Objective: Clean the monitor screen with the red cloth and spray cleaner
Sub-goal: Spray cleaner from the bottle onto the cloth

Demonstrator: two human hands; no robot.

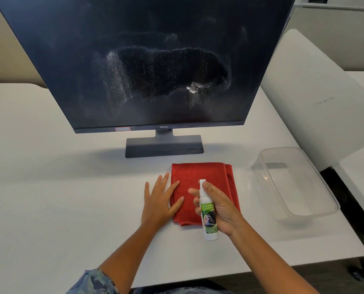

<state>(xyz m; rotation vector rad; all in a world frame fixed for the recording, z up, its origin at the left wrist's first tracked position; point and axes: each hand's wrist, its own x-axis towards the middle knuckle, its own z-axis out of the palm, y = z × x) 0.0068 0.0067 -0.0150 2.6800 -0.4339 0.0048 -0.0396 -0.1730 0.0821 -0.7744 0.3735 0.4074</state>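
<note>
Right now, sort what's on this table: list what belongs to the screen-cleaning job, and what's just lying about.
For the job:
- monitor, screen streaked and speckled
- red cloth, folded, under the left hand
- spray cleaner, gripped in the right hand

Lying about:
- clear plastic container, empty, right of the cloth
- white chair beyond the table's right edge

Looked like office or meeting room, not home. Big plain white tabletop (49, 187), second white table (363, 166) butted up on right, more pale furniture behind. Light upholstered chair (304, 92) pushed in beside it. Dark monitor (145, 60) on flat rectangular stand (164, 146), small label sticker (122, 129) on bottom bezel, kind of asset tag you'd see at work. Dark carpet-ish floor (336, 272) and table leg (362, 264) at lower right. Everything bare, beige-white, no personal clutter.
</note>
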